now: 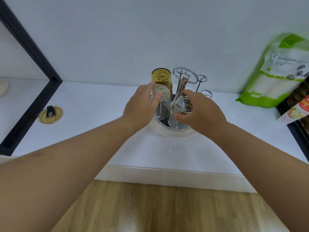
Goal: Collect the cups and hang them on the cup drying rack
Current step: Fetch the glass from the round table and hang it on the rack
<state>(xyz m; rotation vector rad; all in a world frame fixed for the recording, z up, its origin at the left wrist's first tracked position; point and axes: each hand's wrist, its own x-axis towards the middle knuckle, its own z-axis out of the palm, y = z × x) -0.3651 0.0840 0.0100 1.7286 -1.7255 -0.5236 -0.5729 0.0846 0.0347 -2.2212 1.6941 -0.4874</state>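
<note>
A chrome cup drying rack with looped prongs stands on a round clear base on the white counter. An amber cup hangs upside down on a back prong. My left hand grips a clear glass cup, inverted, at the rack's left side. My right hand grips a second clear glass cup, inverted and tilted, at the rack's front. Whether either clear cup sits fully on a prong is hidden by my hands. Two prongs at the right stand bare.
A yellow lid lies on the counter at the left, near a black frame. A green-and-white refill pouch leans on the wall at the right, with a carton beside it. Wooden floor lies below the counter edge.
</note>
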